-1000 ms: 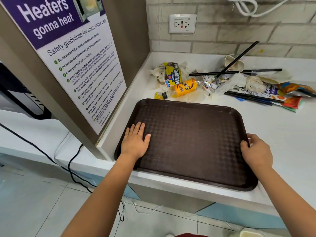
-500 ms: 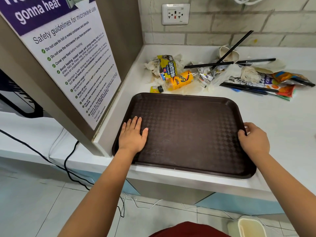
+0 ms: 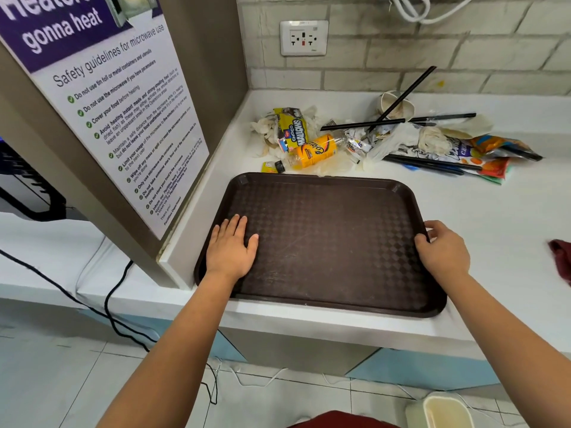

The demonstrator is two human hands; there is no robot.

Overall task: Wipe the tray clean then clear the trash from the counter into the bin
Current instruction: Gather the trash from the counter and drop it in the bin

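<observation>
Barely started: left hand (image 3: pixel 231 249) is lying flat, fingers spread, on the tray (image 3: pixel 324 242) at the counter (image 3: pixel 494 211) edge, right hand (image 3: pixel 442 249) is curling round its right rim, no cloth in either, and trash (image 3: pixel 386 140) is sitting untouched behind it, bin (image 3: pixel 445 410) waiting below.

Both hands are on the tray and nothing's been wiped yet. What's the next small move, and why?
Probably let the right hand go of the tray edge and reach for the dark red cloth lying on the counter to its right. Neither hand holds anything to wipe with, and the left hand, flat on the tray, can steady it.
</observation>
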